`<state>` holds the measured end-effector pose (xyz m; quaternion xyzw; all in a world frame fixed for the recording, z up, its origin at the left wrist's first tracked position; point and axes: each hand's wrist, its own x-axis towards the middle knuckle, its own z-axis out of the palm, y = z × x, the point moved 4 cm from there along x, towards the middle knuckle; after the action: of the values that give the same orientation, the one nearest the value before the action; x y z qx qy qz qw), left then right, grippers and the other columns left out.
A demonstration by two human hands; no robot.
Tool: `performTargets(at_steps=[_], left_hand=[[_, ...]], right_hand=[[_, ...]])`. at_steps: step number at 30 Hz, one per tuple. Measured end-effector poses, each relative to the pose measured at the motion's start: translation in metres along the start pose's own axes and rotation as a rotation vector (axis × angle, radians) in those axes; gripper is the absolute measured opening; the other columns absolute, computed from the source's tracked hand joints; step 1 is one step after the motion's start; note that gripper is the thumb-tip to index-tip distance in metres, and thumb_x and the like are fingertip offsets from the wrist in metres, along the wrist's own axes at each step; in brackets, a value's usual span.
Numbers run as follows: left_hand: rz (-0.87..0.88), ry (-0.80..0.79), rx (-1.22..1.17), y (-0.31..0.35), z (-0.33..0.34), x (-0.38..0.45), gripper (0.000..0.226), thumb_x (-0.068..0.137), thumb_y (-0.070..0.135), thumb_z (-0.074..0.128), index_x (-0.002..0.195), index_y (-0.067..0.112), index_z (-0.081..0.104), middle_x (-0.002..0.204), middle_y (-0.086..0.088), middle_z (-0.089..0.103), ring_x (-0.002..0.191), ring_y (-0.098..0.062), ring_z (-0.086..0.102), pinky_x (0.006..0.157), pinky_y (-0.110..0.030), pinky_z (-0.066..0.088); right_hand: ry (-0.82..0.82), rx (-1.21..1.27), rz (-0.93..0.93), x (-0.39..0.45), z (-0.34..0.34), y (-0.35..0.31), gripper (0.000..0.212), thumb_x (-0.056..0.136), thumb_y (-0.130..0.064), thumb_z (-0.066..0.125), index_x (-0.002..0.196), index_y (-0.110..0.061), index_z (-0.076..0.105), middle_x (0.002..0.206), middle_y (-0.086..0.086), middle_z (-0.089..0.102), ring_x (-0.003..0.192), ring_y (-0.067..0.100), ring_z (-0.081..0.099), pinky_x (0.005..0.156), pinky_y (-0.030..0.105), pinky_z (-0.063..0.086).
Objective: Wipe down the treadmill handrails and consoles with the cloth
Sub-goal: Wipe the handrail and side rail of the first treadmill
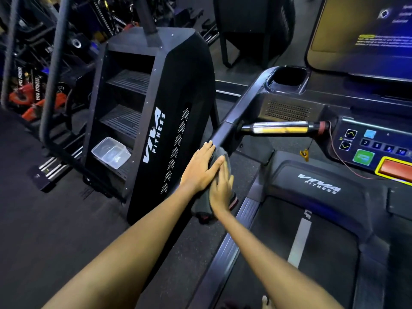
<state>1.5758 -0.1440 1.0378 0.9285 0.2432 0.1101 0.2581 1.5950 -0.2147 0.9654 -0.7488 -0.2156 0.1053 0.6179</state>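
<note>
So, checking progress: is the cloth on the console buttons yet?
No, both hands press the cloth against the left handrail, short of the console.

dim gym with dark rubber floor (33, 219), a black stair climber (156, 121) and weight racks (33, 85).

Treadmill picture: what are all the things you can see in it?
cloth: one, dark grey, draped over the handrail under both hands
handrail: one, black, treadmill's left side
console: one, black with coloured buttons, right
cup holder: one, black, top of console
screen: one, lit, upper right
belt: one, black, lower right
stair machine: one, black, left of treadmill
plastic tub: one, clear, on its lowest step
left hand: flat on cloth
right hand: flat on cloth
</note>
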Motion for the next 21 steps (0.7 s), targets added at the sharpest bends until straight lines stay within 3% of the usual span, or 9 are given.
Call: performTargets(at_steps=[3, 5, 8, 10, 16, 19, 21], left_hand=[[0.001, 0.016, -0.001, 0.0, 0.0, 0.0, 0.075, 0.087, 0.054, 0.032, 0.145, 0.007, 0.034, 0.154, -0.005, 0.026, 0.144, -0.011, 0.016, 0.116, -0.022, 0.008], [0.004, 0.011, 0.013, 0.001, 0.001, 0.001, 0.076, 0.086, 0.055, 0.032, 0.145, 0.007, 0.033, 0.155, -0.005, 0.025, 0.145, -0.011, 0.015, 0.118, -0.025, 0.009], [0.014, 0.006, 0.026, 0.001, 0.0, 0.0, 0.072, 0.091, 0.052, 0.04, 0.145, 0.006, 0.032, 0.155, -0.005, 0.025, 0.145, -0.011, 0.014, 0.119, -0.027, 0.009], [0.026, 0.013, 0.04, 0.002, 0.0, 0.0, 0.068, 0.094, 0.048, 0.044, 0.146, 0.006, 0.032, 0.155, -0.006, 0.025, 0.145, -0.011, 0.014, 0.118, -0.027, 0.009], [0.025, -0.006, 0.072, 0.005, 0.0, -0.001, 0.08, 0.086, 0.059, 0.034, 0.147, 0.007, 0.028, 0.156, -0.005, 0.022, 0.145, -0.011, 0.012, 0.118, -0.028, 0.008], [0.028, -0.006, 0.086, 0.006, -0.001, -0.001, 0.074, 0.093, 0.054, 0.043, 0.147, 0.008, 0.028, 0.157, -0.004, 0.02, 0.145, -0.011, 0.01, 0.118, -0.027, 0.007], [0.034, 0.001, 0.088, 0.007, -0.001, -0.002, 0.069, 0.094, 0.048, 0.045, 0.148, 0.008, 0.027, 0.157, -0.004, 0.02, 0.146, -0.011, 0.009, 0.119, -0.029, 0.008]], right_hand=[[-0.039, 0.034, -0.009, -0.021, 0.009, 0.009, 0.066, 0.085, -0.039, 0.022, 0.148, -0.018, 0.022, 0.151, -0.015, 0.018, 0.136, 0.001, 0.021, 0.112, 0.026, 0.007], [0.0, 0.025, 0.029, 0.0, 0.007, 0.018, 0.07, 0.083, -0.042, 0.021, 0.147, -0.013, 0.025, 0.153, -0.006, 0.022, 0.134, -0.004, 0.018, 0.113, 0.028, 0.008], [0.003, 0.01, 0.113, 0.052, -0.005, 0.022, 0.062, 0.091, -0.037, 0.03, 0.147, -0.011, 0.024, 0.154, 0.003, 0.025, 0.142, 0.013, 0.022, 0.116, 0.04, 0.015], [0.006, 0.01, 0.108, 0.076, -0.012, 0.019, 0.055, 0.097, -0.027, 0.038, 0.148, -0.013, 0.024, 0.154, 0.002, 0.026, 0.142, 0.018, 0.023, 0.115, 0.037, 0.015], [0.028, -0.031, -0.034, 0.054, -0.009, 0.014, 0.054, 0.098, -0.019, 0.046, 0.147, -0.015, 0.026, 0.153, -0.002, 0.027, 0.132, 0.006, 0.027, 0.109, 0.022, 0.01], [0.021, -0.032, 0.016, 0.078, -0.016, 0.018, 0.051, 0.098, -0.017, 0.043, 0.147, -0.012, 0.028, 0.153, 0.002, 0.029, 0.139, 0.015, 0.028, 0.114, 0.034, 0.018], [0.017, -0.024, 0.088, 0.096, -0.021, 0.015, 0.05, 0.099, -0.019, 0.041, 0.147, -0.016, 0.029, 0.153, -0.001, 0.029, 0.138, 0.019, 0.03, 0.113, 0.035, 0.022]])
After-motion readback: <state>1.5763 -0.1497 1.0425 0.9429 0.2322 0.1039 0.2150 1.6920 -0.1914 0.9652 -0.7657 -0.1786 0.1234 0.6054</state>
